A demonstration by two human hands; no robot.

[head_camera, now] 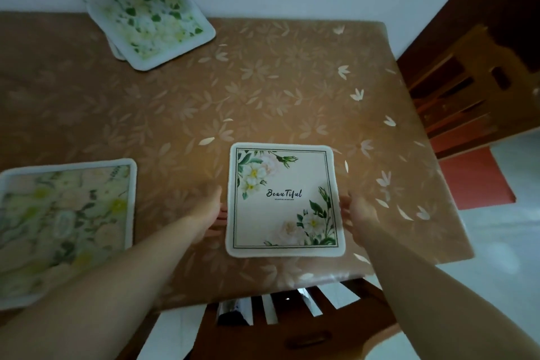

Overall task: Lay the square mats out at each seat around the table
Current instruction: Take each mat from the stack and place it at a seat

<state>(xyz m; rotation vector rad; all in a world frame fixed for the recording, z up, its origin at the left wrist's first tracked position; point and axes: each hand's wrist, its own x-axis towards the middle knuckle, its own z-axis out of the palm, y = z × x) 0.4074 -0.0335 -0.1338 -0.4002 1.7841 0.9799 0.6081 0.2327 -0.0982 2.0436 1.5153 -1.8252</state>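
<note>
A square mat printed "Beautiful" with white flowers lies flat near the table's front edge, above a chair. My left hand touches its left edge and my right hand its right edge, fingers tucked at the sides. A second floral mat lies at the front left. A small stack of mats sits at the far left, by the wall.
The table wears a brown cloth with a leaf pattern. One wooden chair stands below the front edge, another chair at the right side. A white wall runs behind the table.
</note>
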